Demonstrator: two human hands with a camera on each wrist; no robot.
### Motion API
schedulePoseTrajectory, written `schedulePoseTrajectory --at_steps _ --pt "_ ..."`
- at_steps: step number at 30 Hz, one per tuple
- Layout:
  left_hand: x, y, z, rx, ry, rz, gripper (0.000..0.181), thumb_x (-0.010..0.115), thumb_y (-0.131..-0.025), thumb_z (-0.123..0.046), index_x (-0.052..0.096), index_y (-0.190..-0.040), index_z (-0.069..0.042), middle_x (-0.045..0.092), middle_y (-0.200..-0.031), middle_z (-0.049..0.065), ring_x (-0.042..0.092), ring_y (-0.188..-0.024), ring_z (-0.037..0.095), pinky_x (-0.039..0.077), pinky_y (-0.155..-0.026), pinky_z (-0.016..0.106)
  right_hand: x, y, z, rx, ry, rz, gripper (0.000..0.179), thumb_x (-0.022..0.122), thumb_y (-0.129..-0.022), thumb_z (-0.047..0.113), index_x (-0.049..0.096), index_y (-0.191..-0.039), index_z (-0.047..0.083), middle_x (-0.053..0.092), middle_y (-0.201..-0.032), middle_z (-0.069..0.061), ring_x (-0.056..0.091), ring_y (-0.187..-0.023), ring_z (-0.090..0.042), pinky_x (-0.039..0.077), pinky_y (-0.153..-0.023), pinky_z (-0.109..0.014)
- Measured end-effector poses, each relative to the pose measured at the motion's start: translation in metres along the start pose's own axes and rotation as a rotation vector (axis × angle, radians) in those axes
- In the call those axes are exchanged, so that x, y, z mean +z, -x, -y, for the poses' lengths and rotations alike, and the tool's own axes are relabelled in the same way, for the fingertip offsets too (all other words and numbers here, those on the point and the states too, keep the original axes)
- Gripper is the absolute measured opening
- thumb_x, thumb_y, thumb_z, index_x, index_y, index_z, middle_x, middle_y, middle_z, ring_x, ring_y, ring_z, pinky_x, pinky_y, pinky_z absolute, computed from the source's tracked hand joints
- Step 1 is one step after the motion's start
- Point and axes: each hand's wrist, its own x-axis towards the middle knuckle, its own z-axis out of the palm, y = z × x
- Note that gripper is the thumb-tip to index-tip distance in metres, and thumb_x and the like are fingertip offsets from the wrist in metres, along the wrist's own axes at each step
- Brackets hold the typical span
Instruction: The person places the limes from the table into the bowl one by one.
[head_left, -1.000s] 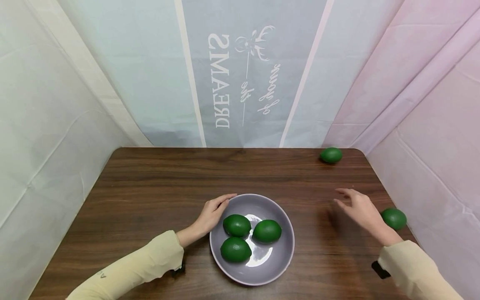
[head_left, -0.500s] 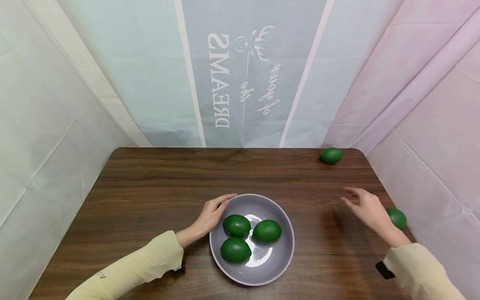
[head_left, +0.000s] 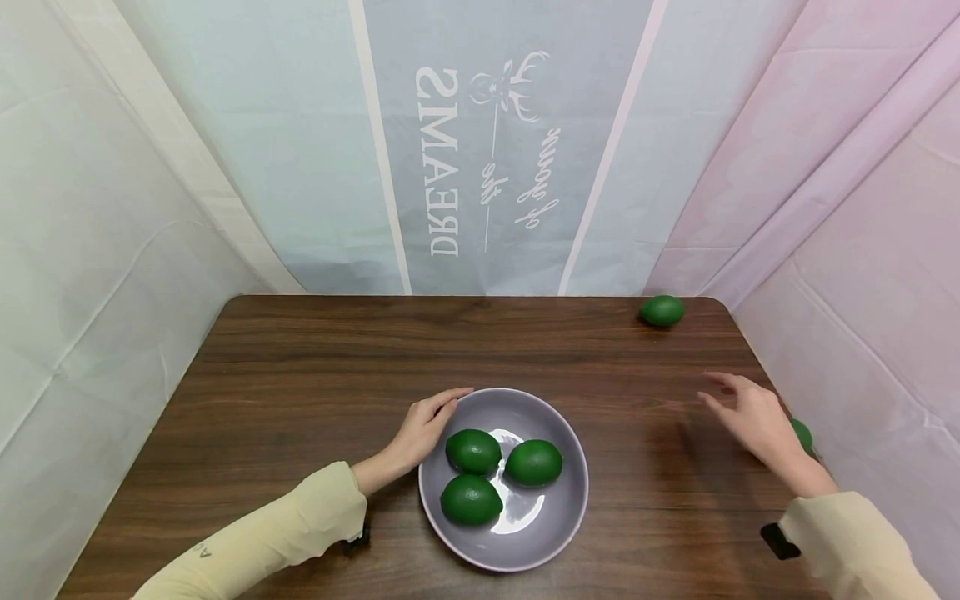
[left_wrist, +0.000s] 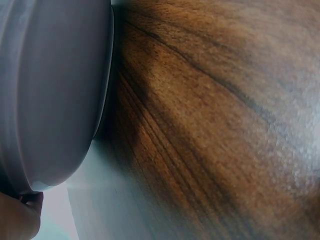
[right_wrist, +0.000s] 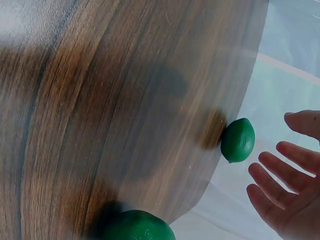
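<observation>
In the head view a grey-purple bowl (head_left: 551, 533) stands on the table with three green limes (head_left: 474, 451) inside. My left hand (head_left: 422, 429) holds the bowl's rim at its upper left; the left wrist view shows the bowl's outer side and a fingertip (left_wrist: 20, 217) at the rim. My right hand (head_left: 761, 425) hovers over the right side of the table, fingers apart and holding nothing. It partly hides a lime (head_left: 802, 433) at the right edge. Another lime (head_left: 662, 311) lies at the far right corner, and both loose limes show in the right wrist view.
The dark wood table (head_left: 300, 358) has a fabric backdrop (head_left: 487, 167) behind it and light cloth walls on both sides. The right cloth wall (head_left: 885, 333) stands close beside the table's right edge.
My right hand has moved gradually to the right, covering more of the lime at the right edge. The left hand and the bowl stay where they were.
</observation>
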Motion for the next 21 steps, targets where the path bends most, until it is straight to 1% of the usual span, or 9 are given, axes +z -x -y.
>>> schedulePoseTrajectory --at_steps 5,11,16,21 --pt "0.000 0.000 0.000 -0.001 -0.001 -0.001 0.028 0.046 -0.096 -0.013 0.062 -0.119 -0.012 0.061 -0.118 0.003 0.054 -0.112 0.015 0.042 -0.094 0.036 -0.005 0.000 -0.003 0.018 0.008 -0.006 0.042 0.057 -0.090 0.028 0.055 -0.118 -0.004 0.056 -0.109 -0.030 0.052 -0.094 -0.045 0.041 -0.069 -0.056" --pt "0.001 0.000 0.001 -0.006 -0.010 -0.002 0.028 0.046 -0.096 -0.012 0.062 -0.118 -0.012 0.061 -0.118 0.003 0.053 -0.112 0.014 0.042 -0.094 0.035 -0.008 0.001 -0.011 0.040 0.014 -0.027 0.043 0.057 -0.089 0.027 0.054 -0.117 -0.006 0.057 -0.105 -0.031 0.051 -0.093 -0.046 0.040 -0.070 -0.057" --pt "0.001 0.000 0.000 -0.005 0.000 -0.006 0.028 0.046 -0.096 -0.012 0.062 -0.119 -0.011 0.061 -0.118 0.003 0.053 -0.112 0.015 0.042 -0.095 0.036 -0.009 0.001 -0.016 0.053 0.018 -0.046 0.043 0.059 -0.088 0.026 0.053 -0.116 -0.006 0.057 -0.103 -0.031 0.051 -0.093 -0.047 0.039 -0.072 -0.057" --pt "0.000 0.000 -0.001 -0.004 0.004 -0.007 0.028 0.046 -0.096 -0.013 0.062 -0.119 -0.011 0.061 -0.118 0.003 0.054 -0.112 0.016 0.042 -0.094 0.036 -0.010 0.003 -0.018 0.072 0.027 -0.047 0.044 0.058 -0.088 0.026 0.052 -0.117 -0.007 0.057 -0.104 -0.032 0.051 -0.093 -0.048 0.039 -0.072 -0.057"
